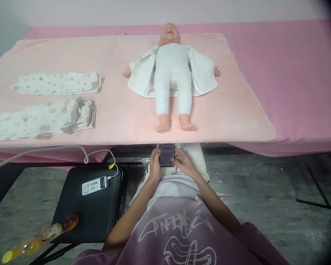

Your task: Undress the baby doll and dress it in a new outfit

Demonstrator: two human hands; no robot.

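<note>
A smartphone (167, 156) with a dark lit screen is held over my lap, just below the table's front edge. My left hand (155, 163) is closed around its left side, the thumb by the screen. At its right edge is my right hand (184, 162), fingers curled and thumb touching the lower right of the screen. Beyond the phone, a baby doll (172, 62) lies on its back on a pink mat (223, 117). It has white leggings, and an open white jacket (204, 71) covers its arms.
Two folded patterned baby garments (57, 83) lie on the mat's left. A black stool (99, 213) at lower left bears a white power bank (95, 186) with a cable (57, 148) and a bottle with a yellow cap (38, 237). A pink cloth (287, 81) covers the table.
</note>
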